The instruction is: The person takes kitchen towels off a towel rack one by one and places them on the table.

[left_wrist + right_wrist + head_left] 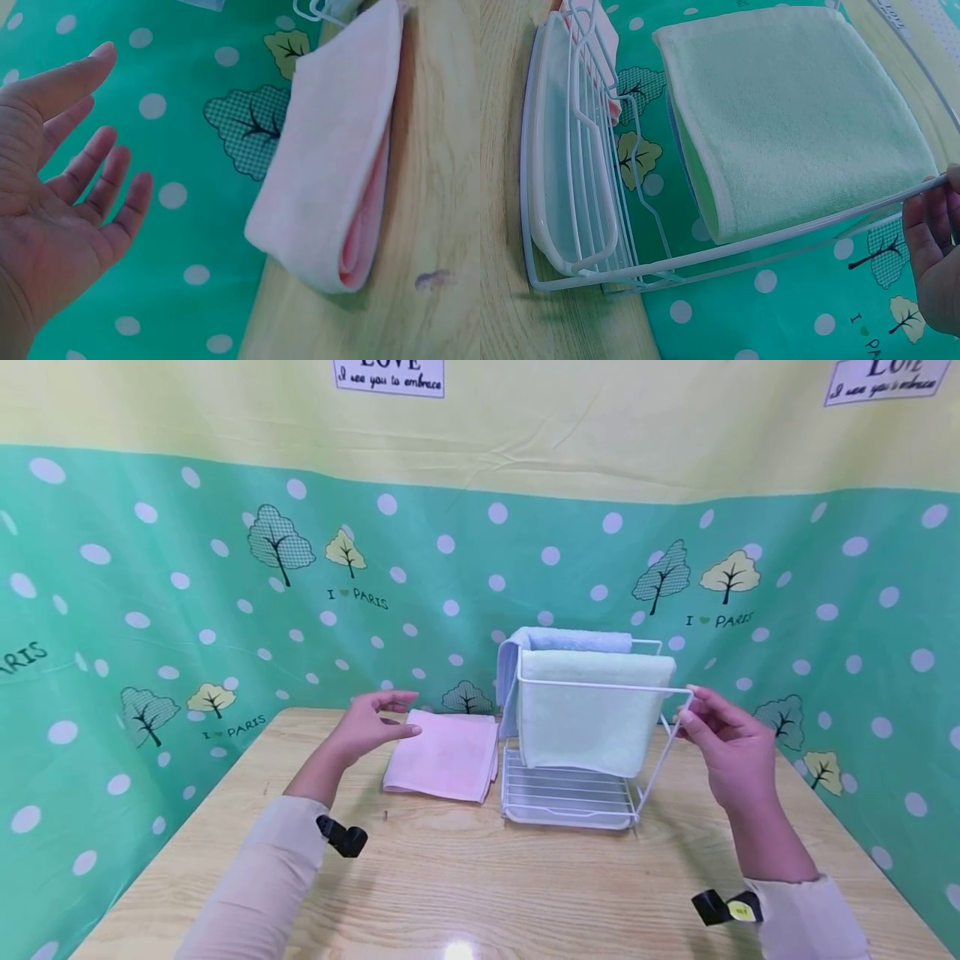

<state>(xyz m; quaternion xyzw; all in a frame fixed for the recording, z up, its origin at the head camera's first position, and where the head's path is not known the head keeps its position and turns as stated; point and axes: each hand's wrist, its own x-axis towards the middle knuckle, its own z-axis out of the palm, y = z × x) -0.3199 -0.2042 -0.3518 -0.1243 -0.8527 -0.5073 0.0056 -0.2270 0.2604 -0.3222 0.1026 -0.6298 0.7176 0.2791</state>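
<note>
A white wire rack [570,814] stands on the table with a tray under its lower wires. Over its front upper bar hangs a pale green towel [592,718]; a blue towel [570,639] drapes over the bar behind it. My right hand [731,747] pinches the rack's upper right corner between thumb and fingers, seen also in the right wrist view. Left of the rack lies a folded pink towel [446,756]. My left hand [371,722] hovers at its left edge, fingers loosely extended and holding nothing; the left wrist view shows a gap between hand and towel.
The wooden table [450,877] backs onto a green dotted curtain [420,568] with tree prints. A small dark mark [386,815] shows on the tabletop in front of the pink towel. Black straps with small devices [345,837] sit on both wrists.
</note>
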